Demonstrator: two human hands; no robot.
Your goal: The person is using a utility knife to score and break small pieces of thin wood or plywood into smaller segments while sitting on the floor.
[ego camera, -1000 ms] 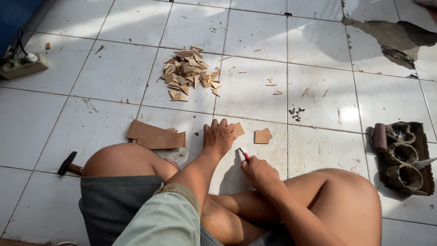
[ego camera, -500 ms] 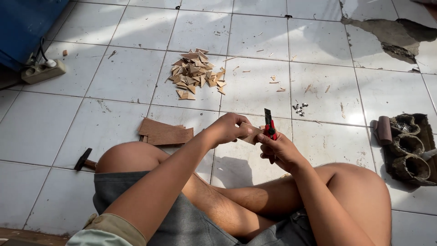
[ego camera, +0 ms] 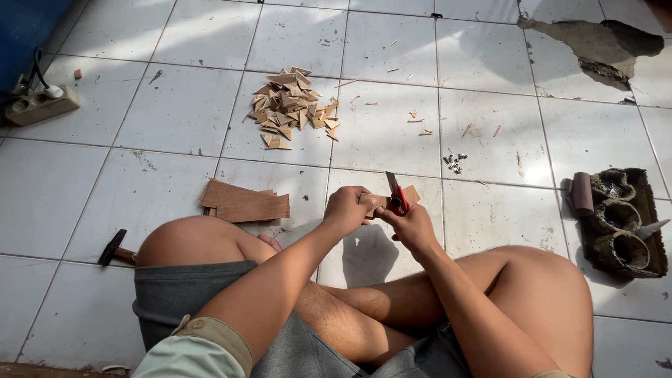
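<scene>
1. A power strip (ego camera: pixel 40 106) lay at ten o'clock on the white tiled floor (ego camera: pixel 490 217).
2. The left hand (ego camera: pixel 347 208) pinched a small wood piece (ego camera: pixel 409 195) at centre.
3. The right hand (ego camera: pixel 414 225) gripped a red cutter (ego camera: pixel 396 197).
4. Broken tiles (ego camera: pixel 595 49) showed at two o'clock.

Makeshift home workshop: cracked tile floor (ego camera: pixel 490 203), wood offcuts (ego camera: pixel 290 108), hammer (ego camera: pixel 115 248).

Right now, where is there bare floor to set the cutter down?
Bare tile lies between the wood chip pile and the power strip, and left of the flat wood sheets. Crowded: around both hands, and right by the dark tray.
</scene>
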